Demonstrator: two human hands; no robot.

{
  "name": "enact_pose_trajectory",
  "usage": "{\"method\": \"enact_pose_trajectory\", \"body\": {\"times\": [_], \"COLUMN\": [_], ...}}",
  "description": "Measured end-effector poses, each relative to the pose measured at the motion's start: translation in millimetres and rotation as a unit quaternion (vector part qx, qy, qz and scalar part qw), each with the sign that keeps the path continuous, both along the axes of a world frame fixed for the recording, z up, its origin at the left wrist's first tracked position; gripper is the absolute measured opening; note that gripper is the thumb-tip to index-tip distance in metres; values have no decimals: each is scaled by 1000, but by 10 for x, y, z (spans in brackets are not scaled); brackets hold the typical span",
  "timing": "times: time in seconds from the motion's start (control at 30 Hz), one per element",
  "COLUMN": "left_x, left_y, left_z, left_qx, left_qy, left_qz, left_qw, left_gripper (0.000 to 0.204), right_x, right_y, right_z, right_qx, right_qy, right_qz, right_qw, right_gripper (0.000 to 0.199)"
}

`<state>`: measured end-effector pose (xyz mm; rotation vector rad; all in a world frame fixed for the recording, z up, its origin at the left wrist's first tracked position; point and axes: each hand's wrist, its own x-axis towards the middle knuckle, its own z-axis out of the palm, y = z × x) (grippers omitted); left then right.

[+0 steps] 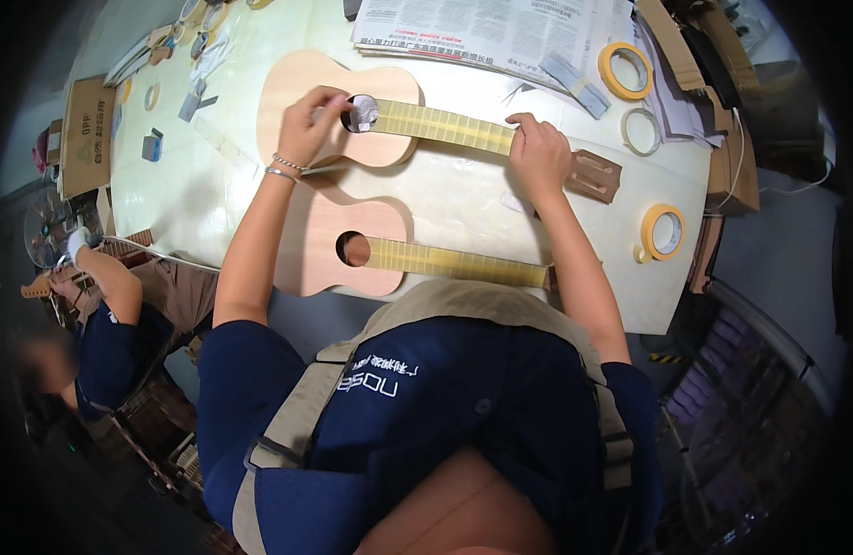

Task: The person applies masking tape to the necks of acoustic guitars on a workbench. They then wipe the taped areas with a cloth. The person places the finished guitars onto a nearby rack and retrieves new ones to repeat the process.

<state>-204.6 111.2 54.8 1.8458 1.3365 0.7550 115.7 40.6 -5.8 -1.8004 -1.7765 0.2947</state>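
Observation:
A bare-wood ukulele [292, 79] lies on the table with its body at the left and its neck to the right. Yellow tape covers its fingerboard [445, 127], and crumpled printed paper [363, 111] shows in the soundhole. My left hand [313, 125] is at the soundhole's left edge, fingertips pinched together; what they hold is too small to make out. Around the neck near the brown headstock [595, 176], my right hand [540, 155] is closed. Nearer me lies a second unfinished ukulele [306, 236], also taped along its fingerboard [454, 261]; its headstock is mostly hidden.
Newspapers [509, 32] are stacked at the far side. Yellow tape rolls [625, 71] [664, 231] and a paler roll [641, 131] lie at the right. A clear ruler [225, 146] and small blue blocks [152, 146] are at the left. Another person [121, 333] sits lower left with an instrument.

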Motion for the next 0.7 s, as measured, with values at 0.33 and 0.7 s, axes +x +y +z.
{"method": "enact_pose_trajectory", "body": {"times": [0.33,0.7], "left_x": [1472,2375], "left_y": [665,927], "left_z": [-280,-846], "left_qx": [224,160], "left_qy": [153,257], "left_qz": [-172,-296], "left_qw": [947,906], "left_gripper": [26,30], "right_x": [1000,1252], "right_y": [704,285], "right_z": [-161,-109], "right_qx": [6,-22], "right_qy": [-85,204], "right_qz": [-57,-197], "right_qw": [995,959], "right_gripper": [28,35]}}
